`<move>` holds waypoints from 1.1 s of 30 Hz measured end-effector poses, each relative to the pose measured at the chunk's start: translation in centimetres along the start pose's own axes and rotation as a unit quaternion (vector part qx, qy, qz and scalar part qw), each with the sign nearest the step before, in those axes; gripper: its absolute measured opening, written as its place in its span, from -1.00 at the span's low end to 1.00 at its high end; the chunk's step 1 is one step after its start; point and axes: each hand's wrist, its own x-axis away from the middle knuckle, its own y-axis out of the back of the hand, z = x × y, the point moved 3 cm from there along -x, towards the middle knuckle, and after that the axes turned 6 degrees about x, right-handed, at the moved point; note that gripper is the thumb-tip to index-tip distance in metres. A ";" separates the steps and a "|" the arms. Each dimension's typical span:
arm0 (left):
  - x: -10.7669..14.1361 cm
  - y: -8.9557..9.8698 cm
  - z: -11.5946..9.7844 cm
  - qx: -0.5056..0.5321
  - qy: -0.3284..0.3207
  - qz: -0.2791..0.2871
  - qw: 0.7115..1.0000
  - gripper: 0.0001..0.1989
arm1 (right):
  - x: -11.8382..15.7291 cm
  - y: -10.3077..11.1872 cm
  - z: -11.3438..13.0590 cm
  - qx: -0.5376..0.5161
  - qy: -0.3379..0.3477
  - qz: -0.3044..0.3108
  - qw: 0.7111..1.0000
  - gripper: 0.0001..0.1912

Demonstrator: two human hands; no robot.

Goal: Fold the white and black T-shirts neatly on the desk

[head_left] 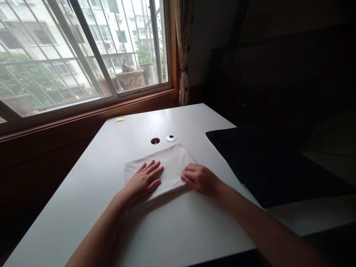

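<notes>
A white cloth (171, 163), folded into a rough rectangle, lies flat on the white table (91, 193). My left hand (146, 180) rests palm down on the cloth's left part, its fingers spread. At the cloth's right edge is my right hand (198, 178), with its fingers curled together against the fabric. The fingertips are partly hidden, but they touch the edge of the cloth.
Beyond the cloth, the tabletop has a round hole (155, 141) and a round metal-rimmed fitting (170, 138). A yellow sticker (120, 119) marks the far left corner. Black material (261, 163) covers the right side. A barred window and curtain (184, 55) stand behind.
</notes>
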 end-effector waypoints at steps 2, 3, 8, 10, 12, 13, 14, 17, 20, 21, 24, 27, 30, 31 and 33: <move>0.0 -0.1 -0.3 -0.002 -0.002 0.007 1.000 -0.43 | 0.0 0.0 0.1 0.017 -0.001 0.006 1.000 -0.73; -0.1 -0.1 -0.4 -0.003 -0.001 0.008 1.000 -0.43 | -0.1 0.0 0.1 0.026 -0.001 0.009 1.000 -0.71; -0.2 -0.1 -0.5 -0.009 0.029 -0.003 1.000 -0.42 | -0.1 -0.1 0.2 0.051 -0.002 0.008 0.999 -0.69; -0.2 -0.1 0.1 -0.013 0.050 -0.010 0.999 -0.42 | 0.0 -0.1 0.1 0.050 0.000 0.005 0.999 -0.69; 0.0 0.0 1.0 -0.019 0.071 -0.022 0.997 -0.41 | 0.1 -0.1 0.1 0.047 0.001 0.002 0.999 -0.69; 0.1 0.1 1.5 -0.022 0.082 -0.030 0.996 -0.40 | 0.1 -0.1 0.0 0.046 0.001 0.001 0.999 -0.69; 0.2 0.1 2.0 -0.025 0.093 -0.036 0.995 -0.40 | 0.2 -0.1 0.0 0.045 0.000 0.001 0.999 -0.69; 0.5 0.2 3.2 -0.032 0.130 -0.045 0.990 -0.37 | 0.3 -0.1 0.0 0.043 -0.006 0.002 0.999 -0.68; 0.8 0.4 4.2 -0.036 0.166 -0.055 0.984 -0.36 | 0.3 0.0 -0.1 0.037 -0.010 0.002 0.999 -0.68; 1.0 0.5 4.6 -0.036 0.180 -0.060 0.981 -0.35 | 0.4 0.0 -0.2 0.034 -0.009 0.001 0.999 -0.68; 1.8 1.0 6.7 -0.031 0.235 -0.072 0.969 -0.35 | 0.5 0.0 -0.3 0.031 -0.007 0.000 0.999 -0.68; 3.1 1.5 9.3 -0.021 0.290 -0.091 0.952 -0.37 | 0.7 0.1 -0.5 0.032 -0.007 0.000 0.999 -0.68; 4.2 2.0 11.5 0.010 0.326 -0.146 0.934 -0.40 | 0.9 0.0 -0.7 0.035 -0.005 0.001 0.999 -0.66; 4.3 2.1 12.0 0.020 0.330 -0.167 0.929 -0.42 | 0.9 0.0 -0.8 0.035 -0.005 0.001 0.999 -0.66; 4.4 2.3 12.4 0.036 0.326 -0.198 0.924 -0.46 | 1.0 0.0 -0.9 0.034 -0.006 -0.003 0.999 -0.65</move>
